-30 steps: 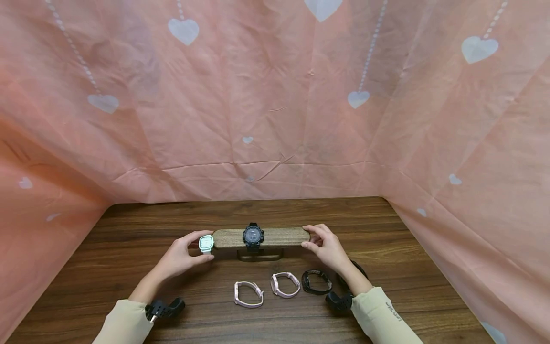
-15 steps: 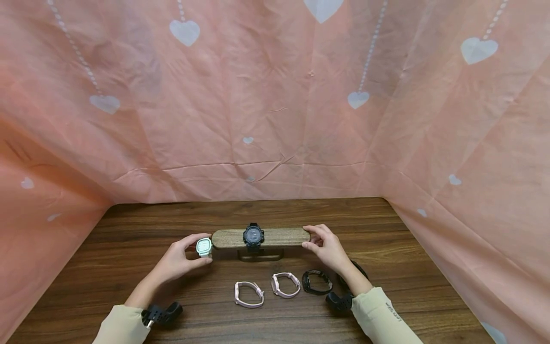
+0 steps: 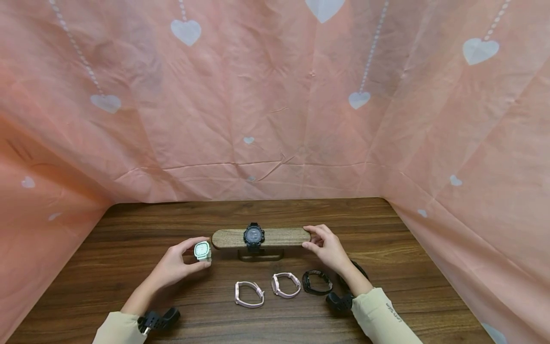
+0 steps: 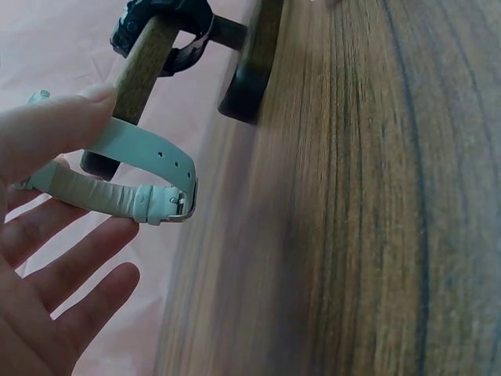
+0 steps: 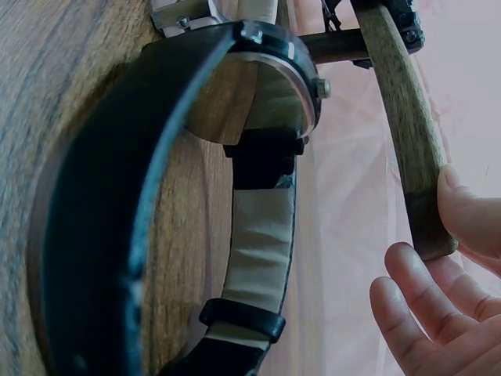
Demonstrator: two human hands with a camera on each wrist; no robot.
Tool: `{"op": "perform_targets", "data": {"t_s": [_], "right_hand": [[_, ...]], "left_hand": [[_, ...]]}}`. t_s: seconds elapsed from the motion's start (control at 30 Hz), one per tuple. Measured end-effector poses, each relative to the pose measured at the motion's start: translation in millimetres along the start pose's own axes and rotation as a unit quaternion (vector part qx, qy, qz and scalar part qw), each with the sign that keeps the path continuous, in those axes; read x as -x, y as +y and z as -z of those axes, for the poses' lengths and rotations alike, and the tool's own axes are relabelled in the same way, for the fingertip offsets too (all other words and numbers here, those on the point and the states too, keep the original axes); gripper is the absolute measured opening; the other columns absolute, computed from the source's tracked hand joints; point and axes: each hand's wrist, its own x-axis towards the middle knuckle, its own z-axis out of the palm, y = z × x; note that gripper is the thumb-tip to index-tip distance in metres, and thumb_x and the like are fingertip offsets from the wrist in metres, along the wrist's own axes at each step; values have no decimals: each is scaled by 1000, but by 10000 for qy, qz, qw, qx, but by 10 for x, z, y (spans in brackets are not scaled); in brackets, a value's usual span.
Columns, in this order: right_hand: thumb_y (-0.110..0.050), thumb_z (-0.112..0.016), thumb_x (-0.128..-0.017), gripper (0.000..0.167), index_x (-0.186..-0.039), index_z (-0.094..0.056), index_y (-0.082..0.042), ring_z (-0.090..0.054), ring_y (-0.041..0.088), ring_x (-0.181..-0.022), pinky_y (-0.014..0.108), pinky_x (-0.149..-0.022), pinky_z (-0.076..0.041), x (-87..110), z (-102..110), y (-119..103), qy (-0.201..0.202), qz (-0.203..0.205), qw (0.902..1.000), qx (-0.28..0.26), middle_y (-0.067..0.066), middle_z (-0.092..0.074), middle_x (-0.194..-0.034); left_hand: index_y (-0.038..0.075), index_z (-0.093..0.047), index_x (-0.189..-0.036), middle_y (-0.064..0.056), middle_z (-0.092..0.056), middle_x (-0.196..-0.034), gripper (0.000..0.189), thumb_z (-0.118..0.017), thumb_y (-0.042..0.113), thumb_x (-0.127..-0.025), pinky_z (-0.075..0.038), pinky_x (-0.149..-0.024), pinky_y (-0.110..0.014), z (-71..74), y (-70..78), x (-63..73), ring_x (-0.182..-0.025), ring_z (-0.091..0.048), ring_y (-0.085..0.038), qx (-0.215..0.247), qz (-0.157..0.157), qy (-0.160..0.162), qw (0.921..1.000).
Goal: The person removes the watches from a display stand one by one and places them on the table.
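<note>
My left hand (image 3: 174, 265) pinches a mint-green watch (image 3: 202, 250) between thumb and fingers, just off the left end of a wooden watch stand's bar (image 3: 283, 236). In the left wrist view its strap (image 4: 145, 147) is buckled into a loop that overlaps the bar's end, while the lower fingers are spread. A black digital watch (image 3: 254, 235) sits around the bar, left of its middle. At the other end, my right hand (image 3: 328, 251) grips the bar's tip; in the right wrist view the thumb lies along one side of the bar (image 5: 407, 125) and fingers touch its end.
Nearer me on the wooden table lie two pink watches (image 3: 237, 292) in loops and a black watch (image 3: 305, 282). Another black strap (image 3: 360, 269) is partly hidden behind my right forearm; a black strap (image 5: 102, 204) looms close in the right wrist view. A pink curtain (image 3: 275, 119) surrounds the table.
My left hand has drawn the mint-green watch a little left and toward me, away from the bar's end. The right hand stays on the bar.
</note>
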Motion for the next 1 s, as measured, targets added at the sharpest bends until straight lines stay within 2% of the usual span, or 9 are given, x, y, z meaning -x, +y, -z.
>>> {"op": "perform_targets", "data": {"t_s": [0.27,0.53,0.73,0.8,1.0], "right_hand": [[-6,-75,-77,42,-117,-62,-3,-59,17,-78,26,-66,-51,1,5,0,11,-5,10000,11,6,-57,-102],[-5,-75,-76,42,-116,-63,-3,-59,16,-77,25,-65,-51,2,0,10,70,65,10000,-6,6,-57,-101],[-7,-75,-76,42,-116,-63,-3,-58,15,-77,26,-66,-51,3,0,9,52,67,10000,36,6,-57,-102],[-7,-75,-76,42,-116,-62,-3,-58,16,-77,26,-66,-51,3,3,7,47,47,10000,35,6,-57,-102],[-7,-75,-77,42,-117,-62,-3,-58,17,-77,26,-66,-51,3,0,8,17,20,10000,17,7,-57,-102]], "left_hand": [[11,-61,-120,-2,-65,-108,59,-83,28,-68,-52,-78,-39,8,56,74,-92,-62,-20,363,211,50,9991],[20,-62,-117,2,-66,-103,56,-84,29,-67,-52,-78,-37,-2,112,145,-89,-63,-15,624,307,26,9976],[8,-61,-118,-10,-64,-112,56,-83,23,-69,-50,-81,-29,-36,126,192,-95,-61,-13,852,22,-137,9963],[5,-60,-118,-11,-64,-113,57,-83,22,-69,-49,-82,-28,-48,136,204,-96,-61,-12,875,-46,-174,9960],[8,-60,-118,-14,-64,-111,56,-83,21,-68,-51,-80,-28,-75,160,247,-93,-62,-13,1005,-61,-235,9946]]}}
